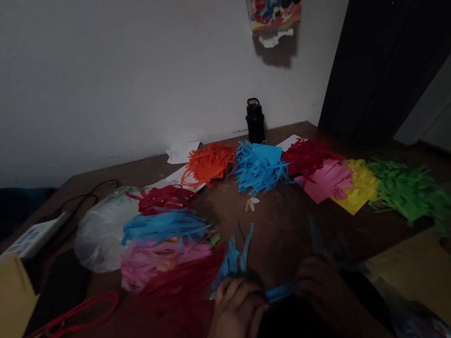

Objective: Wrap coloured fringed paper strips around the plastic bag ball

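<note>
At the front edge of the table, a strip of fringed blue paper (pixel 280 292) stretches between my two hands. My left hand (pixel 239 301) has its fingers curled round the left end, and blue fringes stick up past the knuckles. My right hand (pixel 320 281), dark and blurred, closes on the other end, with faint blue fringes above it. Left of my left hand lie bundles of fringed paper: dark red (pixel 188 277), pink (pixel 158 261), blue (pixel 164 226) and another red (pixel 165 198).
Across the back and right lie fringed papers: orange (pixel 210 163), blue (pixel 259 167), red (pixel 310 157), pink (pixel 330 179), yellow (pixel 357 184) and green (pixel 410 187). A black bottle (pixel 255 123) stands behind. At left are a plastic bag (pixel 102 231), a black phone-like slab (pixel 60 287) and red cord (pixel 84 312).
</note>
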`<control>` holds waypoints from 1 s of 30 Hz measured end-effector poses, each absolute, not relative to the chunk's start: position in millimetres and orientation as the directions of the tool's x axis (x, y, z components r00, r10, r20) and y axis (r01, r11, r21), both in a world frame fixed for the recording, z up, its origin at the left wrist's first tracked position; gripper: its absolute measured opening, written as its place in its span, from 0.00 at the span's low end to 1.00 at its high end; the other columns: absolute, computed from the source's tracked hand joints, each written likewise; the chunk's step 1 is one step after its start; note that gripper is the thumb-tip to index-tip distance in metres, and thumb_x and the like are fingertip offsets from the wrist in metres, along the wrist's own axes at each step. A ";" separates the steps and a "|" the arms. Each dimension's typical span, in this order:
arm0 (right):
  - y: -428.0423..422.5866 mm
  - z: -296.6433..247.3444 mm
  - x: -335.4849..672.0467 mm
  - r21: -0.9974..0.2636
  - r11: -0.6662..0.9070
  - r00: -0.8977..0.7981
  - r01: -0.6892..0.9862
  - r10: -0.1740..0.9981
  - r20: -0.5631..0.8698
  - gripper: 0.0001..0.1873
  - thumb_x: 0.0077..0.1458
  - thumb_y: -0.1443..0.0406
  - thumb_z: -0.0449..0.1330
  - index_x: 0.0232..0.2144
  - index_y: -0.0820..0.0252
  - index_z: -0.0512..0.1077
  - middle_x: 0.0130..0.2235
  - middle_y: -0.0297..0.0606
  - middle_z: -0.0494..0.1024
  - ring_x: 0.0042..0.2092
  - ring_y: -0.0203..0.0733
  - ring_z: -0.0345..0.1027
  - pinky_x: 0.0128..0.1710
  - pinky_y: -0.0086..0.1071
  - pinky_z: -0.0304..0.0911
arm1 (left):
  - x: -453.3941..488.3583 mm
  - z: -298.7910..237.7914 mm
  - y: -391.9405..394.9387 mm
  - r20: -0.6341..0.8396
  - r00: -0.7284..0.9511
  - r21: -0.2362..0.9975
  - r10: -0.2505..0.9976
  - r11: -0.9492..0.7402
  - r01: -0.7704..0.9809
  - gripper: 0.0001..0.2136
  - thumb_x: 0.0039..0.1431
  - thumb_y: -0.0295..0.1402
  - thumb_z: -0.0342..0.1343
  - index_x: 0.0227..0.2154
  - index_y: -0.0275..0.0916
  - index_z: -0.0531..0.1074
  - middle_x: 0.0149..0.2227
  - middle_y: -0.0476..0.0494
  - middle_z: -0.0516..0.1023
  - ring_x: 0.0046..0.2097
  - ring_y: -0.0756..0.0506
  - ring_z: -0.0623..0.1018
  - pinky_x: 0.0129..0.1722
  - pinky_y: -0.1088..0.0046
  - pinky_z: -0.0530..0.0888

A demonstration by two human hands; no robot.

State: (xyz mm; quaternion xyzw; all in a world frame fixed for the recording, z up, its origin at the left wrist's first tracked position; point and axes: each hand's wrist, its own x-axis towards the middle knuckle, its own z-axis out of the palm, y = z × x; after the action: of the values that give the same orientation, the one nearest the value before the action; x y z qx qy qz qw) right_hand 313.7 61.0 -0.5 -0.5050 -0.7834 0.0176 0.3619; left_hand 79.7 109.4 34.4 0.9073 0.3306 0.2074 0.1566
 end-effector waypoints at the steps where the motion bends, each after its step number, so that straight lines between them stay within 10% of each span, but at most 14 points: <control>1: 60.8 0.3 312.8 -0.414 0.463 -0.187 0.784 0.812 0.554 0.09 0.62 0.70 0.52 0.32 0.55 0.70 0.34 0.32 0.75 0.41 0.40 0.67 0.53 0.45 0.52 | 80.3 34.7 109.5 0.258 0.672 0.428 0.694 -0.706 0.564 0.08 0.61 0.24 0.51 0.34 0.42 0.73 0.37 0.47 0.77 0.41 0.44 0.75 0.44 0.62 0.69; 11: 66.2 0.8 294.6 -0.340 0.178 0.036 0.924 0.842 0.539 0.09 0.60 0.69 0.51 0.28 0.57 0.66 0.34 0.38 0.73 0.39 0.46 0.65 0.48 0.48 0.52 | 94.0 23.0 109.8 0.240 0.513 0.317 0.824 -0.566 0.761 0.06 0.59 0.26 0.52 0.32 0.39 0.73 0.39 0.41 0.75 0.41 0.38 0.73 0.40 0.56 0.68; 21: 51.1 1.5 300.5 -0.306 0.512 -0.304 0.803 0.793 0.529 0.11 0.59 0.72 0.50 0.38 0.58 0.71 0.35 0.38 0.73 0.39 0.43 0.65 0.42 0.38 0.61 | 84.7 31.9 107.3 0.376 0.720 0.370 0.583 -0.807 0.460 0.15 0.63 0.25 0.50 0.49 0.45 0.71 0.42 0.48 0.79 0.44 0.44 0.73 0.51 0.59 0.62; 30: 55.9 0.5 301.2 -0.337 0.507 -0.223 0.793 0.757 0.615 0.12 0.63 0.72 0.49 0.33 0.57 0.70 0.32 0.34 0.73 0.37 0.40 0.64 0.48 0.43 0.56 | 82.5 33.4 106.6 0.300 0.717 0.453 0.629 -0.756 0.474 0.07 0.61 0.23 0.53 0.36 0.42 0.73 0.36 0.48 0.77 0.39 0.45 0.72 0.42 0.66 0.67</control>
State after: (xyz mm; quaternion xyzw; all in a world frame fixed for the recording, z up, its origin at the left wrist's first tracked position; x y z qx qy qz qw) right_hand 301.2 55.9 0.5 -0.4957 -0.7816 -0.0241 0.3779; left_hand 82.5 106.6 33.4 0.9100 0.3029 0.2229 0.1745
